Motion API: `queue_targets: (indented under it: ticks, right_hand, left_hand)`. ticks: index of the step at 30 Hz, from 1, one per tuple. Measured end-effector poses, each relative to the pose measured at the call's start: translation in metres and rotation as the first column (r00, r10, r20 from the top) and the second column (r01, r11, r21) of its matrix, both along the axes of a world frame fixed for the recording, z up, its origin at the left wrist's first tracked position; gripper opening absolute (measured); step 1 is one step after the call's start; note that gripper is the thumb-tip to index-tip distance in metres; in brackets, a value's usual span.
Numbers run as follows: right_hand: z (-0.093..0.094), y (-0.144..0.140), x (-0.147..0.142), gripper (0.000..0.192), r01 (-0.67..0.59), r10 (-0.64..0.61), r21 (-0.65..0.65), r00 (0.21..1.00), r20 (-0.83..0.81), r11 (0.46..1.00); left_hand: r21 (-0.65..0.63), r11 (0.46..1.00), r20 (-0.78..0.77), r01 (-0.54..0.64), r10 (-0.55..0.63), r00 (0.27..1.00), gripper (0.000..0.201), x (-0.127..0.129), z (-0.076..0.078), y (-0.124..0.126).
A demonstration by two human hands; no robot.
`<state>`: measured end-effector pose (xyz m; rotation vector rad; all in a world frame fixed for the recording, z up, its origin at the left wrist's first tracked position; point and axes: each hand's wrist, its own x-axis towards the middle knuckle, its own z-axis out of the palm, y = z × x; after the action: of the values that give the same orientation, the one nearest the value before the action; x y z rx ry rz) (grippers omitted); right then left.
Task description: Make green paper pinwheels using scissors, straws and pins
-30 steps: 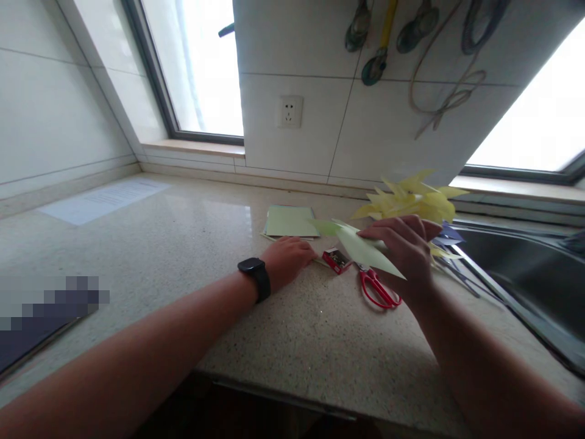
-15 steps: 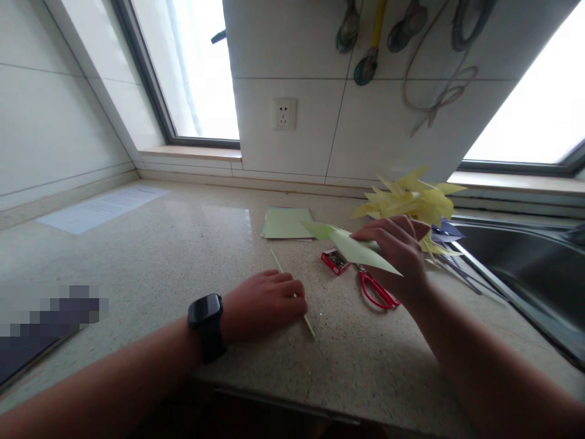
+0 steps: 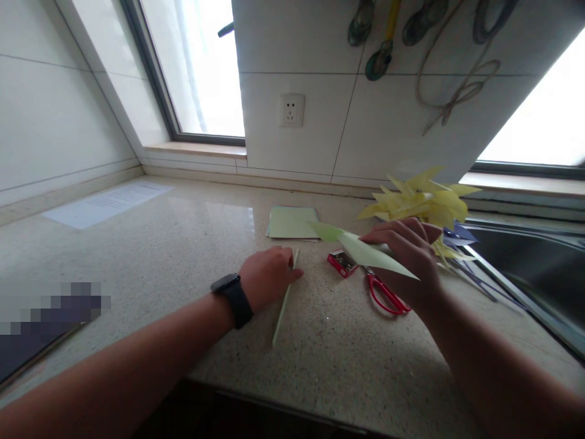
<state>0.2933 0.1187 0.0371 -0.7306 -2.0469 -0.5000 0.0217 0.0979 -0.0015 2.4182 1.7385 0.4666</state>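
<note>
A thin pale-green paper stick (image 3: 284, 300) lies on the speckled stone countertop (image 3: 183, 256), and the left hand (image 3: 267, 277), with a black watch at the wrist, is laid over its far end with the fingers curled down on it. Half a second ago the stick was angled the other way, its near end pointing right, with the hand closer to the counter's front edge; a second ago the hand was further back, just left of the small red box (image 3: 341, 263). The stick has thus been drawn away from the box and then swung round under the hand. It is judged from this that the stick is being gathered up and turned, not left lying.

The right hand (image 3: 406, 259) is closed on a folded pale-green paper pinwheel blade (image 3: 365, 250), held just right of the red box and above the red-handled scissors (image 3: 386, 296); its place has hardly changed over the second. Behind the box lies a stack of pale-green paper sheets (image 3: 292, 221). Right of the box, beyond the hand, a cluster of yellow paper pinwheels (image 3: 420, 198) rests beside the steel sink (image 3: 525, 268).
</note>
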Motion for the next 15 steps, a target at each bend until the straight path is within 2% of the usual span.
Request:
queue_targets:
  ticks: [7,11,15]
  right_hand:
    - [-0.005,0.003,0.003,0.015,-0.004,0.004,-0.051,1.0,-0.012,0.999]
    - [0.0,0.0,0.002,0.01,-0.011,0.01,-0.035,1.0,-0.024,0.999]
    - [0.009,-0.014,-0.007,0.003,-0.079,0.079,0.011,0.996,-0.031,0.997]
  left_hand:
    - [-0.062,0.997,0.082,0.043,-0.038,0.996,0.017,-0.01,0.013,0.01]
    - [-0.051,0.993,0.252,0.102,-0.087,0.964,0.014,-0.016,0.025,0.013]
    - [-0.113,0.969,0.47,0.219,-0.143,0.871,0.026,-0.026,0.035,0.02]
